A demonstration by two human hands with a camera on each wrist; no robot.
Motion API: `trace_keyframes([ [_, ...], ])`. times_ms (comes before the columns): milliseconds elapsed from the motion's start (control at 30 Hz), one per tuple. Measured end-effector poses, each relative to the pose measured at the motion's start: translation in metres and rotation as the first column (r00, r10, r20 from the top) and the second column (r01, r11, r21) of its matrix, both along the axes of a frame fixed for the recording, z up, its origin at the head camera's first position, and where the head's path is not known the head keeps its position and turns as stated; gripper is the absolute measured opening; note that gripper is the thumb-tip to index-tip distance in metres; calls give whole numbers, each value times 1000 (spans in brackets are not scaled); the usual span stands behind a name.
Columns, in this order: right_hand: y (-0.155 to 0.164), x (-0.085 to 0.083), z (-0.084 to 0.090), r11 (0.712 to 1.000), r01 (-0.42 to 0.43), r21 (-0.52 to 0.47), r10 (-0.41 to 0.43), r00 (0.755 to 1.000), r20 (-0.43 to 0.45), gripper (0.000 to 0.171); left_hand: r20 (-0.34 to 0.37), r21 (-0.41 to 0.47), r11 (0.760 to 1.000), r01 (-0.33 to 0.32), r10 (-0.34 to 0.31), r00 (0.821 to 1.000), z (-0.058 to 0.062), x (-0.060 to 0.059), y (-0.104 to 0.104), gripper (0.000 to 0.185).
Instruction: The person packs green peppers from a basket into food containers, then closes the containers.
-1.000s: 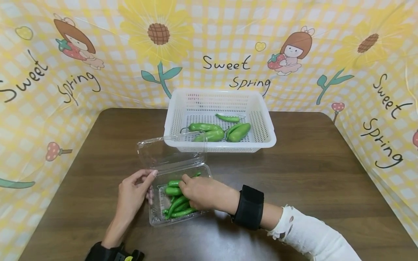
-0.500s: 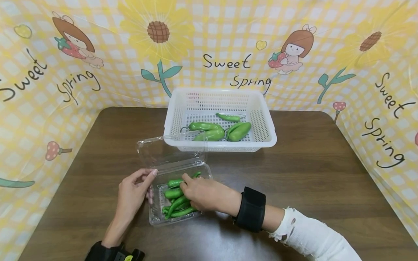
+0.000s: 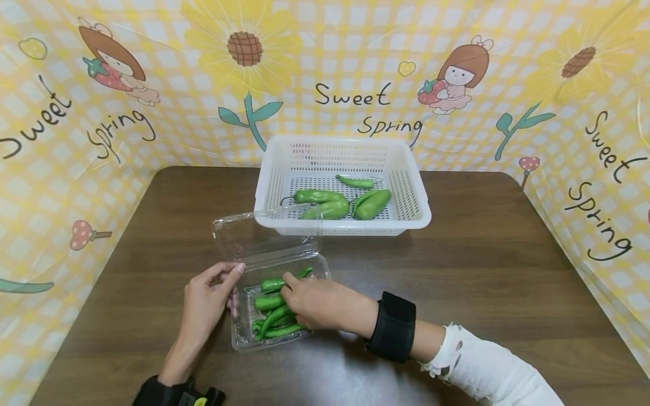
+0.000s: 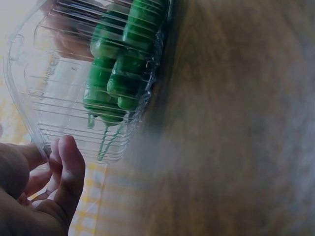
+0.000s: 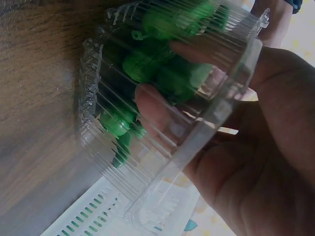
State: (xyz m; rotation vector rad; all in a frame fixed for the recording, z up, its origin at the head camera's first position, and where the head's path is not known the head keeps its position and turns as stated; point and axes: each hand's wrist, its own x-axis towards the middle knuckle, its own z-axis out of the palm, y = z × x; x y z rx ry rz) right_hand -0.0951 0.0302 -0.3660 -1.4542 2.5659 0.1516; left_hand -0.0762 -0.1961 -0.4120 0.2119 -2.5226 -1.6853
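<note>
The right hand (image 3: pixel 317 304) reaches into the clear clamshell box (image 3: pixel 244 332), fingers curled over the green peppers (image 3: pixel 269 301) and covering part of the pile; whether it grips one cannot be told. About five peppers show there, the exact count obscured. The left hand (image 3: pixel 205 304) steadies the box rim at 9 o'clock, fingers nearly straight. At 12 o'clock on the bench (image 3: pixel 482 254), the white basket (image 3: pixel 416 197) holds four peppers (image 3: pixel 373 204).

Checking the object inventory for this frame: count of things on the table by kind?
White basket: 1
Clear clamshell box: 1
Green peppers in basket: 4
Green peppers in box: at least 5; the right hand hides some
Total: at least 11
</note>
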Motion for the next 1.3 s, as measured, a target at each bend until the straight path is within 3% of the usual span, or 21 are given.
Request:
trace_keyframes([
  [367,-1,0,0,1000,-10,6,10,1000,18,35,10,3,1000,-11,11,1000,-6,-1,-3,28],
  [600,-1,0,1,1000,-3,10,3,1000,20,36,0,-12,1000,-2,2,1000,-3,0,-2,30],
  [1000,2,0,4,999,8,48,-6,999,-38,53,-13,-13,1000,5,-5,1000,0,1,-2,32],
  [1300,8,-2,10,999,42,7,-42,999,30,61,-14,-12,1000,6,-6,1000,0,1,-1,32],
])
